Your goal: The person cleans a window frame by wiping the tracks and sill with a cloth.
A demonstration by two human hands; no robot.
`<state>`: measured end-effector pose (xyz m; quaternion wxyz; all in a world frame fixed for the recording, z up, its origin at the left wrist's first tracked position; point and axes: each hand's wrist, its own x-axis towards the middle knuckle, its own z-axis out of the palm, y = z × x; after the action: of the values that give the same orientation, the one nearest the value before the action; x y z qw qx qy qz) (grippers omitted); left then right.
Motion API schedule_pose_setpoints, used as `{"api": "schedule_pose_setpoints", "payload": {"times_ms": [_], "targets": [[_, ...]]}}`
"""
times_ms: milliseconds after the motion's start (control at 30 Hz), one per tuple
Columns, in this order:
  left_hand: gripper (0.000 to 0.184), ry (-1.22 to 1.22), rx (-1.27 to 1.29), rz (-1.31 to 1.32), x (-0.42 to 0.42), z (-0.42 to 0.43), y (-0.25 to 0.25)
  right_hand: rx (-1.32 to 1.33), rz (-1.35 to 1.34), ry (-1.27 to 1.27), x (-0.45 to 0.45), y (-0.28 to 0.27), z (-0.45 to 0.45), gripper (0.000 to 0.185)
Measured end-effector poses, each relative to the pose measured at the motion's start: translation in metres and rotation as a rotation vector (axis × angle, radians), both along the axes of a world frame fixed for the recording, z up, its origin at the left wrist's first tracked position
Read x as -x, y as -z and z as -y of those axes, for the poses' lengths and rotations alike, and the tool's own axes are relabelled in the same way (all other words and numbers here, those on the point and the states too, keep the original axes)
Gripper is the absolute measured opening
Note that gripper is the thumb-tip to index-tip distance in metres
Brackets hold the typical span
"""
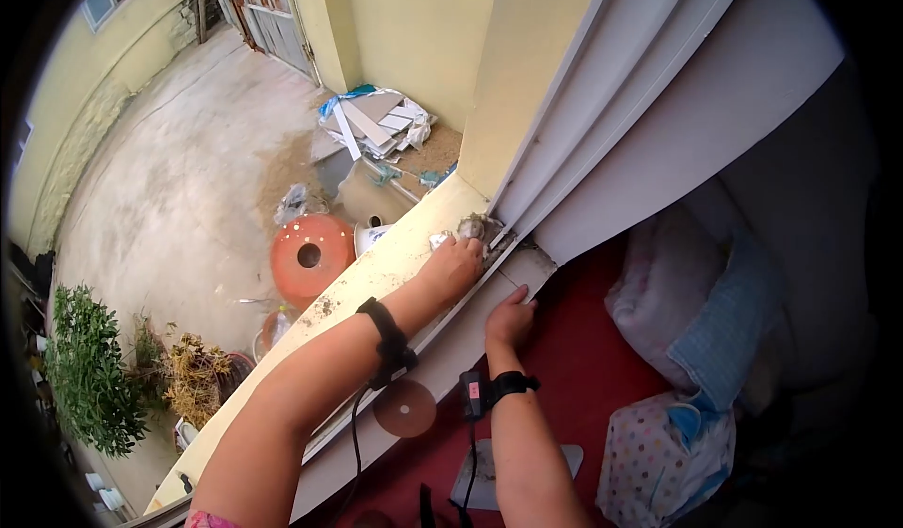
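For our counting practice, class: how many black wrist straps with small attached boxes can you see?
2. One black strap is around the wrist behind the left hand; the other strap is around the wrist behind the right hand, over the dark red surface.

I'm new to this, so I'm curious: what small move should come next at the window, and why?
Perhaps the left hand should draw the greyish lump away from the window frame: its fingers are right beside it, and the right hand rests at the inner sill.
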<state>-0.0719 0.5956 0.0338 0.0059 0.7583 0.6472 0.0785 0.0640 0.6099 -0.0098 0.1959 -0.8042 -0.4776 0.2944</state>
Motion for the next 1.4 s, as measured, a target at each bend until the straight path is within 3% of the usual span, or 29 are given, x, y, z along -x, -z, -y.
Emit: {"api": "schedule_pose_setpoints", "payload": {"times_ms": [67, 133, 267, 467, 733, 933, 1067, 1133, 1233, 1400], "targets": [[0.014, -0.03, 0.046, 0.009, 0.004, 0.015, -0.003, -0.031, 0.009, 0.0, -0.001, 0.005, 0.002, 0.061], [0.013, 0.121, 0.154, -0.06, 0.017, 0.033, -0.013, -0.061, -0.008, 0.035, 0.0, 0.006, 0.0, 0.061], [0.013, 0.166, 0.036, 0.019, 0.028, 0.078, -0.006, -0.004, -0.007, -0.005, -0.002, 0.003, -0.001, 0.06], [0.013, 0.206, 0.127, -0.235, 0.025, 0.132, -0.023, -0.021, -0.008, 0.008, 0.0, -0.003, 0.002, 0.06], [0.009, 0.257, 0.106, -0.143, 0.033, 0.174, -0.029, -0.029, -0.004, -0.025, -0.002, 0.0, 0.0, 0.062], [0.007, 0.343, 0.237, 0.003, 0.055, 0.203, -0.048, -0.06, 0.012, 0.015, -0.001, 0.006, -0.002, 0.062], [0.005, -0.017, -0.035, -0.037, 0.109, 0.217, -0.068, -0.042, 0.004, -0.003, -0.001, 0.001, -0.002, 0.063], [0.008, -0.332, 0.138, -0.029, 0.15, 0.233, -0.041, -0.05, -0.007, 0.007, -0.001, 0.001, -0.001, 0.064], [0.013, -0.465, -0.02, 0.067, 0.153, 0.233, -0.057, -0.046, -0.016, 0.009, -0.001, 0.004, -0.003, 0.064], [0.022, -0.144, -0.1, 0.13, 0.097, 0.201, -0.062, -0.04, 0.002, 0.001, 0.0, 0.0, -0.001, 0.064]]}}
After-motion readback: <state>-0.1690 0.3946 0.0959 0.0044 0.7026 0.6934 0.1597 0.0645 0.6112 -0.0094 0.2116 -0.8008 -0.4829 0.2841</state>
